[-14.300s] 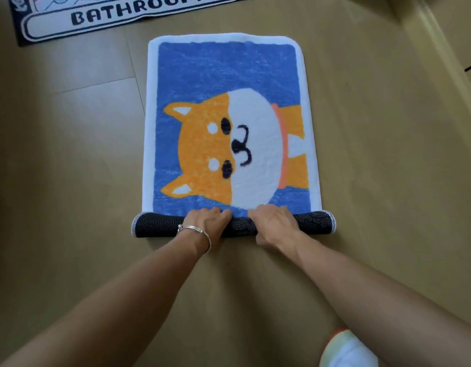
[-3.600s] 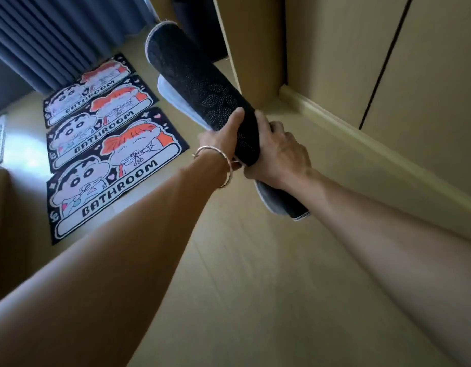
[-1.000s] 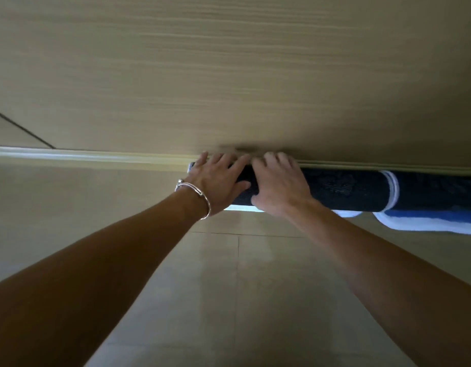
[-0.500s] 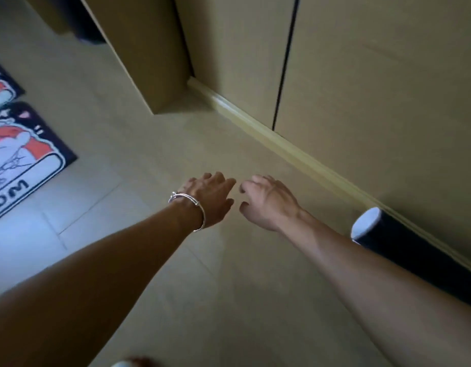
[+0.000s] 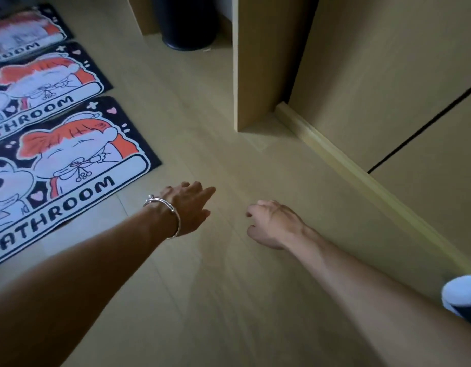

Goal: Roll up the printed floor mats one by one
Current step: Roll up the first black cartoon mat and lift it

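Head view, now: both hands are empty & off the roll. 1 s ago they pressed the rolled mat against the skirting; half a sec ago they were already free; now the camera has swung further left, so that the rolled mat (image 5: 462, 298) shows only as a white end cap w/ dark backing at the right edge of the floor, lying near the skirting board (image 5: 361, 178). Left hand (image 5: 188, 207) hovers over bare floor, fingers stretched out & nearly together, pointing toward the flat mats, gripping nothing. Silver bangle (image 5: 167, 215) sits on that wrist. Right hand (image 5: 272, 223) hangs loose, fingers curled under, closed on nothing

Meaning for the task, as a judgement: one mat looks done & parked, next step is prob. to reach the nearest flat mat (image 5: 67, 168), the "BATHROOM" cartoon print whose right corner lies just beyond the left hand. 2 more of the same print, second mat (image 5: 43, 86) & third mat (image 5: 25, 33), lie in a row behind it toward the top-left corner, so at least 3 remain unrolled

Surface: pale wood-look floor (image 5: 229, 287), smooth, w/ plank seams. Room: matching cabinet fronts on the right w/ a dark door gap, an upright panel (image 5: 258, 62) standing on the floor, a dark round bin (image 5: 186, 22) in the recess behind it. Light is dim
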The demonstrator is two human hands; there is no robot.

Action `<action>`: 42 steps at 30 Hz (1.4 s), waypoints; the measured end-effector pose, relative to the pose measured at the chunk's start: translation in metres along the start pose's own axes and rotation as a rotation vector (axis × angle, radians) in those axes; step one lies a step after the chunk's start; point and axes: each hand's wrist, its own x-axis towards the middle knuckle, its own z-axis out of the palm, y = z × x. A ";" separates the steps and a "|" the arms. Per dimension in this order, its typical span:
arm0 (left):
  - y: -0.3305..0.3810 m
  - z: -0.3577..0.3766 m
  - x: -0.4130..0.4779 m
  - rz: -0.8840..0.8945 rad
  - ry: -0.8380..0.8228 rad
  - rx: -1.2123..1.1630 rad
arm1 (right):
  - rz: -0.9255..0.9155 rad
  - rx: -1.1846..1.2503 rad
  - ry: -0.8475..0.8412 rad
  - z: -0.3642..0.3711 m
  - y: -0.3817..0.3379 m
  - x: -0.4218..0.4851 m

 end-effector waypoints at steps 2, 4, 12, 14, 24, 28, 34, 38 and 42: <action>-0.029 -0.014 0.000 -0.017 0.027 -0.060 | 0.024 -0.041 -0.024 -0.037 -0.033 0.014; -0.059 -0.029 -0.008 -0.022 0.074 -0.135 | 0.022 -0.095 -0.027 -0.082 -0.074 0.026; -0.160 -0.009 -0.009 -0.111 -0.235 -0.102 | -0.214 -0.169 0.006 -0.157 -0.212 0.113; -0.169 0.003 0.014 -0.145 -0.321 -0.112 | -0.243 -0.226 -0.047 -0.145 -0.223 0.141; -0.280 0.025 0.010 -0.450 -0.324 -0.352 | -0.306 -0.289 -0.405 -0.097 -0.340 0.286; -0.315 0.047 -0.030 -0.640 -0.313 -0.503 | -0.427 -0.282 -0.423 -0.095 -0.415 0.300; -0.360 0.130 -0.085 -0.888 -0.346 -0.701 | -0.510 -0.605 -0.519 -0.022 -0.481 0.319; -0.404 0.207 -0.098 -0.961 -0.327 -0.725 | -0.471 -0.657 -0.468 0.049 -0.491 0.339; -0.421 0.251 -0.101 -0.964 -0.345 -0.801 | -0.450 -0.697 -0.411 0.094 -0.481 0.339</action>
